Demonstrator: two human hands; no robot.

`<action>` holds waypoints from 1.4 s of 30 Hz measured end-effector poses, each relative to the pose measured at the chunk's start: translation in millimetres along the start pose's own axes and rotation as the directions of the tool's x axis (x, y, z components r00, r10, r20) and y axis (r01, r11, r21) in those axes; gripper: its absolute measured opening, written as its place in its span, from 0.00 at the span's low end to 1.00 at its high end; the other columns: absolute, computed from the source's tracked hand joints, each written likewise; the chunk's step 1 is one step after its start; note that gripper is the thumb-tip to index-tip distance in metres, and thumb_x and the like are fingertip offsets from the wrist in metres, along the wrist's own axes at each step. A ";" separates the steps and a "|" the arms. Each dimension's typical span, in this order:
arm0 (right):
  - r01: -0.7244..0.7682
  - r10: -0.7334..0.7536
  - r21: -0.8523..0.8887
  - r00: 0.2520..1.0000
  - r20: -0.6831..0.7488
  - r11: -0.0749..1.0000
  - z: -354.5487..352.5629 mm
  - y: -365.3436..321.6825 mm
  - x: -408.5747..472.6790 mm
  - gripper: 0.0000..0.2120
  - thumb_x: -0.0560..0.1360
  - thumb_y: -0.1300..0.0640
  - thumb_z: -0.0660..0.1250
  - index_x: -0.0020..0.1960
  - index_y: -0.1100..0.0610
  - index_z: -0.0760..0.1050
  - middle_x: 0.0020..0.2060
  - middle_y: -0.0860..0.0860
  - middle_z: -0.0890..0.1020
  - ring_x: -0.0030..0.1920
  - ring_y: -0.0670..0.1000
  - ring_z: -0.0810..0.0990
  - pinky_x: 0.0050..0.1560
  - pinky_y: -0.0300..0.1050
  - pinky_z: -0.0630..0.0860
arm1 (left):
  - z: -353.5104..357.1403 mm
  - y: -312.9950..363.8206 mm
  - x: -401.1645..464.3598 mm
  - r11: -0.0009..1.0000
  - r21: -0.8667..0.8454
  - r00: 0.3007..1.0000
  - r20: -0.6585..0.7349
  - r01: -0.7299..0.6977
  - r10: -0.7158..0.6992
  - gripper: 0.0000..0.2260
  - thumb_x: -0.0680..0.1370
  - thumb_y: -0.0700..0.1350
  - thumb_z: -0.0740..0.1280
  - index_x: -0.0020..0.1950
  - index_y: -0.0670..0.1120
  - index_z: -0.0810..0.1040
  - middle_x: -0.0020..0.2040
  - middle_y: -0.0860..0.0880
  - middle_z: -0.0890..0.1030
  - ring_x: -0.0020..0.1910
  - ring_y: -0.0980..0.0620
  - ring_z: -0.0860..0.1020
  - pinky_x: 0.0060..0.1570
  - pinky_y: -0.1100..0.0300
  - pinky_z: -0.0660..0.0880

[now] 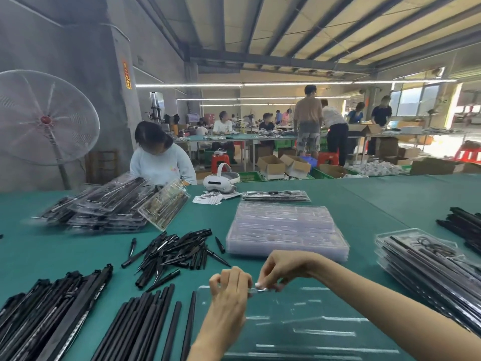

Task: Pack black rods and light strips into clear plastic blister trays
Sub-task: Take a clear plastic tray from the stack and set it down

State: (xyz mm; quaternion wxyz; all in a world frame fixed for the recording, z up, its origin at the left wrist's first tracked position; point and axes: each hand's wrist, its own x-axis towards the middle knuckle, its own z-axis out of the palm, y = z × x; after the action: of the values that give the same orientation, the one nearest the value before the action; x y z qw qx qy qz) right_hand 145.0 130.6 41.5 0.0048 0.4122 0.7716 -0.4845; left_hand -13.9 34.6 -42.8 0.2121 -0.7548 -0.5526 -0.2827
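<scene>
Two hands [250, 285] at one clear tray [299, 327] — far edge pinched.

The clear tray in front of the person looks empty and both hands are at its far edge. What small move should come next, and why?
Probably settle the clear tray flat, then reach left for a black rod. Both the left hand and the right hand pinch its far edge, its pockets look empty, and the rods lie just left of it.
</scene>
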 end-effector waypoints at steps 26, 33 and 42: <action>0.075 -0.117 -0.402 0.990 -0.079 0.912 -6.2 -17.4 21.9 0.09 0.82 0.52 0.59 0.47 0.56 0.70 0.44 0.56 0.82 0.35 0.43 0.77 0.34 0.40 0.72 | -35.1 -20.8 25.0 1.000 0.001 0.955 0.296 -0.003 0.003 0.13 0.76 0.59 0.63 0.47 0.52 0.62 0.44 0.56 0.72 0.45 0.51 0.68 0.46 0.57 0.56; -0.068 0.133 -0.362 0.978 0.158 0.930 -24.7 -6.1 7.3 0.09 0.77 0.61 0.67 0.58 0.59 0.75 0.51 0.63 0.82 0.36 0.46 0.83 0.39 0.42 0.81 | -49.3 -18.5 31.7 0.995 -0.083 0.957 0.289 0.048 -0.022 0.09 0.77 0.56 0.65 0.53 0.55 0.77 0.48 0.56 0.83 0.50 0.54 0.78 0.41 0.61 0.66; -0.048 0.010 -0.590 0.998 -0.068 0.806 -65.9 -36.6 4.4 0.10 0.78 0.62 0.65 0.57 0.66 0.74 0.34 0.56 0.80 0.29 0.48 0.78 0.34 0.42 0.77 | -117.3 15.4 17.4 0.991 -0.054 0.992 0.037 -0.122 0.124 0.14 0.59 0.47 0.80 0.31 0.51 0.74 0.25 0.56 0.76 0.23 0.55 0.74 0.21 0.66 0.63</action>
State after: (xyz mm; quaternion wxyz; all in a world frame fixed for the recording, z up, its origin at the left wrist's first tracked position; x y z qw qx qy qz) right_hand 144.5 175.9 101.8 0.1166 0.4165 0.8775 -0.2072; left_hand -17.8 -31.8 56.6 0.1981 -0.7983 -0.5017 -0.2680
